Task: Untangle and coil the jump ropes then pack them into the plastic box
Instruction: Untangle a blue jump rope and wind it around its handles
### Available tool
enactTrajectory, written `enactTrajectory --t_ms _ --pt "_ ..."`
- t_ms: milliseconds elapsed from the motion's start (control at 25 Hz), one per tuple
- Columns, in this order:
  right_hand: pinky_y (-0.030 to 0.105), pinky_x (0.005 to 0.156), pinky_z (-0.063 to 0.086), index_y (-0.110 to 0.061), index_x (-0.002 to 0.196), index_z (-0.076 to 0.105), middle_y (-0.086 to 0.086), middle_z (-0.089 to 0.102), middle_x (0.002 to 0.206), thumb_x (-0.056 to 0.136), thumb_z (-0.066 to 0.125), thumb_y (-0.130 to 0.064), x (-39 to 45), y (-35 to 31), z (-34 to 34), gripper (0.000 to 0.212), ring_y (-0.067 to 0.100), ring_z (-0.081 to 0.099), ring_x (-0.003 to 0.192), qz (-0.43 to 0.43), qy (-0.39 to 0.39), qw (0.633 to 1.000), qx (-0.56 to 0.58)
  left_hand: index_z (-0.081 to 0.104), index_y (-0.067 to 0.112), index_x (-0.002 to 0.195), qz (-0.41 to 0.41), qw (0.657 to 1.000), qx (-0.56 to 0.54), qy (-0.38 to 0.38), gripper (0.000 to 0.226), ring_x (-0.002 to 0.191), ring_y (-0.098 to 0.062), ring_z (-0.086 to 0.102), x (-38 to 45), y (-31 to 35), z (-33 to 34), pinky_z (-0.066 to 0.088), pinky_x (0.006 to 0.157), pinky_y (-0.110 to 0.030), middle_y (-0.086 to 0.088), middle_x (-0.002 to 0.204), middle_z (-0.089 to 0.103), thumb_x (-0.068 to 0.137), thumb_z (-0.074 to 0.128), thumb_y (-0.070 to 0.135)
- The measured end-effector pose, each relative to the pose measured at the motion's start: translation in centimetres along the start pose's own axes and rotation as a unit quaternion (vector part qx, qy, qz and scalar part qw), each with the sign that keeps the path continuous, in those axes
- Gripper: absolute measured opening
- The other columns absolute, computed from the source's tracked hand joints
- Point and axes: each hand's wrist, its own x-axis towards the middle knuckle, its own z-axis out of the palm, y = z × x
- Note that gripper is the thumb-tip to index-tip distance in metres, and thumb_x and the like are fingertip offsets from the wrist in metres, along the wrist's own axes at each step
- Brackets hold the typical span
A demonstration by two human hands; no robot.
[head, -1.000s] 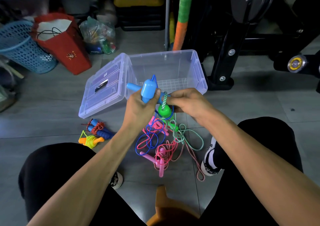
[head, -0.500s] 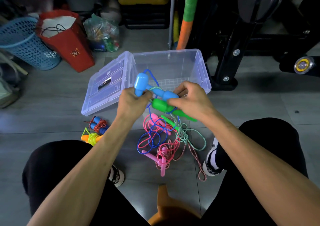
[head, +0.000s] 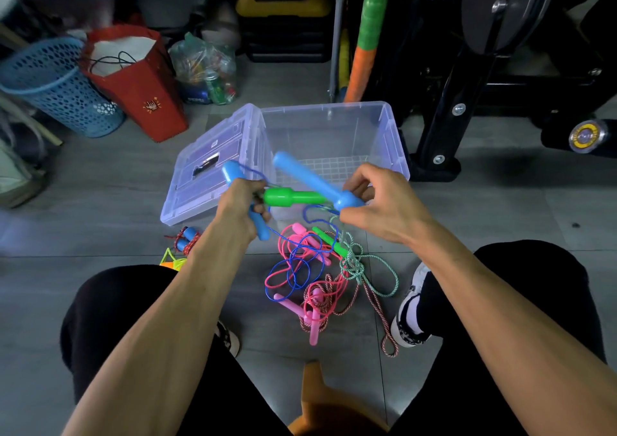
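Note:
My left hand [head: 242, 206] grips one blue handle [head: 231, 174] and the end of a green handle [head: 292, 198], above the floor in front of the clear plastic box [head: 392, 135]. My right hand [head: 384, 205] pinches the wide end of the second blue handle [head: 309, 178], which slants up to the left. A thin blue cord [head: 293, 265] hangs from the handles into a tangle of pink ropes [head: 315, 298] and a green-white rope [head: 355, 265] on the floor. The box stands open, its lid [head: 213, 168] lying to the left.
A coiled red rope with blue handles [head: 187, 238] and a yellow-orange bundle [head: 172, 262] lie at left on the floor. A blue basket [head: 56, 88], a red bag [head: 140, 91] and black gym equipment [head: 467, 68] ring the area. My knees flank the pile.
My hands have moved apart. The right hand pulled the second blue handle out to the right, and the green handle now lies level between the hands.

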Motion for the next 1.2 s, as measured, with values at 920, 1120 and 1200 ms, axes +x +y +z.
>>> enactTrajectory --t_ms 920,1120,1200 --pt "0.033 0.067 0.046 -0.009 0.09 0.065 0.012 0.069 0.09 0.086 0.061 -0.023 2.7 2.3 1.8 0.015 0.03 0.062 0.088 0.004 -0.053 0.981 -0.187 0.066 0.019 0.084 0.26 0.909 0.311 -0.092 0.009 0.042 -0.013 0.037 -3.6 2.3 -0.8 0.037 0.043 -0.021 -0.003 0.083 0.069 0.09 0.062 0.023" --pt "0.03 0.061 0.037 -0.008 0.089 0.063 0.01 0.062 0.084 0.087 0.057 -0.022 2.7 2.6 1.1 0.015 0.032 0.059 0.087 0.073 -0.046 0.981 -0.175 0.068 0.021 0.086 0.263 0.91 0.313 -0.071 0.008 0.044 -0.007 0.039 -3.6 2.6 -1.0 0.038 0.041 -0.02 0.008 0.083 0.074 0.09 0.06 0.021" --pt "0.032 0.061 0.039 -0.009 0.088 0.064 0.011 0.065 0.083 0.086 0.059 -0.024 2.7 1.9 0.6 0.015 0.03 0.06 0.083 0.067 -0.03 0.992 -0.101 0.068 0.016 0.09 0.26 0.914 0.307 -0.061 0.009 0.041 -0.006 0.038 -3.6 2.4 -0.9 0.038 0.041 -0.019 0.007 0.083 0.074 0.09 0.06 0.02"
